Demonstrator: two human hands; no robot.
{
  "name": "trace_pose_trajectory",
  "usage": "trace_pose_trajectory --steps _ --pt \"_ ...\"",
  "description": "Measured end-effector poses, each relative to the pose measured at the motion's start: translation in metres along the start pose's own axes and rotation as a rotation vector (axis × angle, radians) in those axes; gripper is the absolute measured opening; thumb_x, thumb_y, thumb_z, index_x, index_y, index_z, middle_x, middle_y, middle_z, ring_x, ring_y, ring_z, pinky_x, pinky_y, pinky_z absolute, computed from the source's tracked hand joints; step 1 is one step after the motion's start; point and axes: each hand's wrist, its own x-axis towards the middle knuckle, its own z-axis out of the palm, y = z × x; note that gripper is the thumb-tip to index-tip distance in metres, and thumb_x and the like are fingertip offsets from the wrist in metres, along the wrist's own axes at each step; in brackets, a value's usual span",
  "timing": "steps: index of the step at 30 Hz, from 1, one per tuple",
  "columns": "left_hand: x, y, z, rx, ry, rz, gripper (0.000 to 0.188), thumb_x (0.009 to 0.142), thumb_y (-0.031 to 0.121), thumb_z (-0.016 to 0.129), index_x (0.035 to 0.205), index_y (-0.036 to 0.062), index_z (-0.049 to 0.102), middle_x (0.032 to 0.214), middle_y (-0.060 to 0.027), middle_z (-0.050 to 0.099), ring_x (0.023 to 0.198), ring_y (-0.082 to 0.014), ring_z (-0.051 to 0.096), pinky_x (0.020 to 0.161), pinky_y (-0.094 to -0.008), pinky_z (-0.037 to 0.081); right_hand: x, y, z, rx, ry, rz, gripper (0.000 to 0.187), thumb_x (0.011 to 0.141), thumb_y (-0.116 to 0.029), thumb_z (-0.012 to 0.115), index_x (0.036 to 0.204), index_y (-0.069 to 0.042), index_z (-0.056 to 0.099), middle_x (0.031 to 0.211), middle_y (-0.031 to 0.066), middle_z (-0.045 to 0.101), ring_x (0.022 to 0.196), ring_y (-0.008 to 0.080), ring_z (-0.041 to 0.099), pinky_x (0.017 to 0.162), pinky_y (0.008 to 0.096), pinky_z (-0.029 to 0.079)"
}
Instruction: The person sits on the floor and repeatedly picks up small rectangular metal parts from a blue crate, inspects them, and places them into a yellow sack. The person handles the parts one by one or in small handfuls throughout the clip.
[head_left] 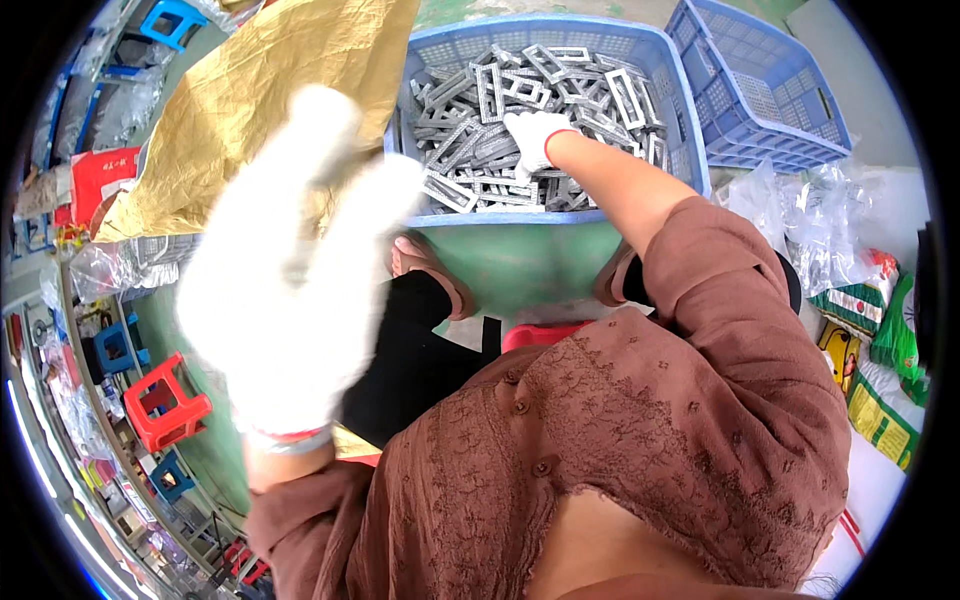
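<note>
My left hand (290, 290), in a white glove, is raised close in front of me at the left and smeared by motion. Its fingers are stretched out and apart, and nothing shows in them. Over the blue plastic crate (690, 120), my right hand (537, 138), in a white glove with a red-edged cuff, touches the heap of grey rectangular metal frames (490, 92). Its fingers bend down among them, with the tips partly hidden; what they grip cannot be made out.
A gold-coloured sheet (255, 110) lies left of the crate. Another blue crate (765, 85) stands at the far right, near clear plastic bags (815, 215). Shelves and a red stool (165, 402) are on the left. My feet are just below the crate's near side.
</note>
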Motion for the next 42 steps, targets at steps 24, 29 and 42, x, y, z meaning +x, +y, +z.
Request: trace_pose_trajectory --steps 24,29,42 --pt "-0.021 -0.103 0.095 -0.017 -0.625 -0.399 0.055 0.088 0.055 0.06 0.117 0.0101 0.069 0.115 -0.0108 0.07 0.109 -0.0274 0.065 0.095 -0.0335 0.048 -0.012 0.02 0.016 0.218 -0.132 -0.068 0.069 0.067 -0.056 0.078 0.1 0.004 0.072 0.103 0.0254 0.071 0.098 0.0367 0.069 0.086 0.0416 0.052" --pt "-0.021 -0.104 0.099 0.025 -0.634 -0.414 0.063 0.086 0.059 0.061 0.125 0.0087 0.065 0.12 -0.0111 0.069 0.114 -0.025 0.064 0.098 -0.0327 0.047 -0.043 0.043 -0.008 0.692 -0.146 -0.158 0.051 0.079 -0.044 0.075 0.105 -0.001 0.072 0.095 0.0116 0.072 0.079 0.0208 0.062 0.073 0.0366 0.049" --pt "-0.006 -0.033 0.114 -1.135 -0.4 -0.484 0.041 0.092 -0.001 0.053 0.132 -0.0081 0.053 0.108 -0.0132 0.069 0.088 -0.0163 0.07 0.079 -0.028 0.058 -0.198 0.004 -0.107 0.937 0.079 -0.535 0.043 0.09 -0.034 0.071 0.118 -0.001 0.068 0.106 0.0079 0.07 0.095 0.0159 0.065 0.083 0.0319 0.053"
